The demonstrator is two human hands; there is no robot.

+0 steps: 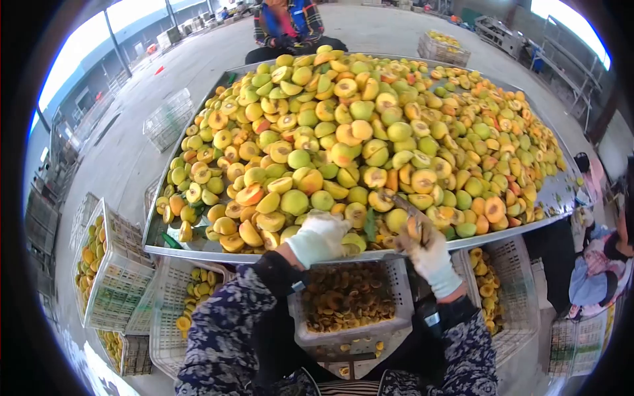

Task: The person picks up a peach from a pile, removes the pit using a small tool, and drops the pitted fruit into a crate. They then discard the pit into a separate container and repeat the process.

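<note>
Head view: my gloved left hand [319,237] clutched fruit, my right [428,254] gripped a knife [404,206], one crate [348,300] part-filled, bench [198,247] piled high.

text: none legible | labels/brands: none on crates [115,277], metal tray [198,249] or gloves | numbers: none | signs: none readable on background walls | far-off detail too small and blurred to make out

White slatted crates [112,277] of fruit on the concrete floor [125,158], seated person [288,26] opposite, another person [604,264] alongside.
</note>
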